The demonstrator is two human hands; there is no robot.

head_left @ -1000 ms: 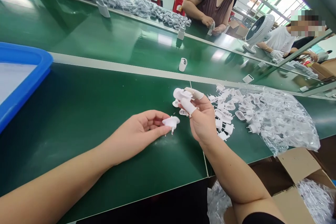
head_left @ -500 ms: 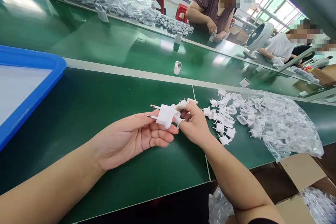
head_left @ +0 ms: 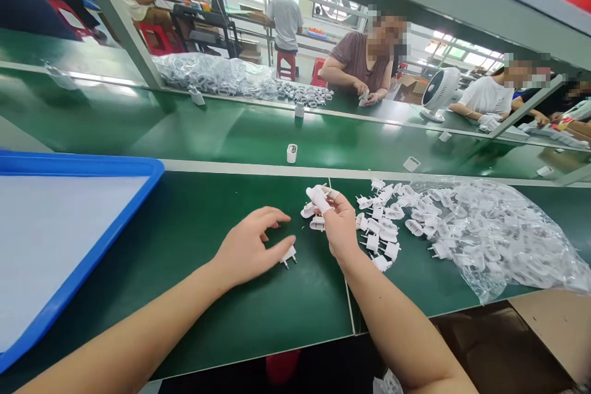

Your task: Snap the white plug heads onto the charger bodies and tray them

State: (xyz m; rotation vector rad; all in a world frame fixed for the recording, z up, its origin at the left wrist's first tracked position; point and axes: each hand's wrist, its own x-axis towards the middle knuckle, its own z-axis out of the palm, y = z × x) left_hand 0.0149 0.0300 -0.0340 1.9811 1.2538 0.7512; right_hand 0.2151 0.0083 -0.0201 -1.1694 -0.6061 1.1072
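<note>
Smooth green worktop (head_left: 221, 326) is stretching before you. Your left hand (head_left: 252, 243) is hovering, thumb and fingers apart, by a white plastic two-pin plug (head_left: 289, 254) lying back from the front edge. Your right hand (head_left: 342, 225) is holding white-sheathed fingertips (head_left: 322, 201) close together; whether they're clamping anything isn't showing. A careless left thumb could be knocking that plug away. Half a second ago, your left palm was facing up, supporting a plug; now its back is showing.

Green workbench (head_left: 258, 326), blue tray (head_left: 69, 164) at left, loose white plugs (head_left: 373, 242), clear plastic bag (head_left: 517, 240)
</note>
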